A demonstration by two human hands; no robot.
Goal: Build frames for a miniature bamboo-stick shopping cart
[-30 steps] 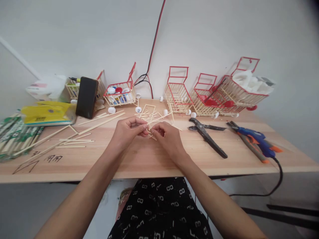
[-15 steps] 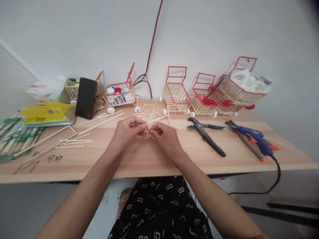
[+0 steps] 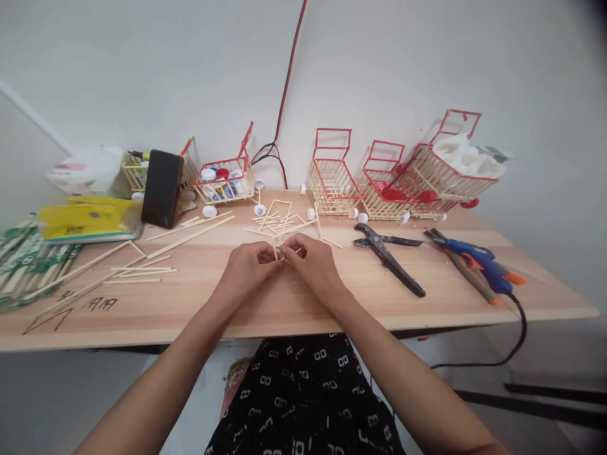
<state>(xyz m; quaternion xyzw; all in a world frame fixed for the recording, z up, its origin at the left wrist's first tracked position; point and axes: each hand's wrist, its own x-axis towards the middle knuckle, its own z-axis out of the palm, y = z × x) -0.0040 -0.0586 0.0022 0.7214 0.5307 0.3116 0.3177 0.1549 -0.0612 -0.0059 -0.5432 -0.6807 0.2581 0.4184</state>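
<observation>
Close together over the wooden table (image 3: 303,309), my left hand (image 3: 251,262) and my right hand (image 3: 308,259) pinch a small frame of thin wooden sticks (image 3: 276,242). Both hands are closed, thumbs and fingertips meeting at the sticks. Fingers hide much of the frame, so its full shape is unclear. Just beyond the hands lie loose cut sticks (image 3: 270,220) and a joined, bent stick piece (image 3: 318,221). Longer sticks (image 3: 192,236) rest to the left of my left hand.
Small stick carts with red rims (image 3: 332,183) line the wall. Right of my hands lie black cutters (image 3: 391,262) and a blue glue gun (image 3: 478,256) with a cord. At left are a phone (image 3: 162,189), a yellow pack (image 3: 90,218) and bagged sticks (image 3: 38,262).
My left hand has turned and shifted slightly toward me, its fingers now lower on the stick frame. The right hand stays nearly in place. The camera view has shifted slightly.
</observation>
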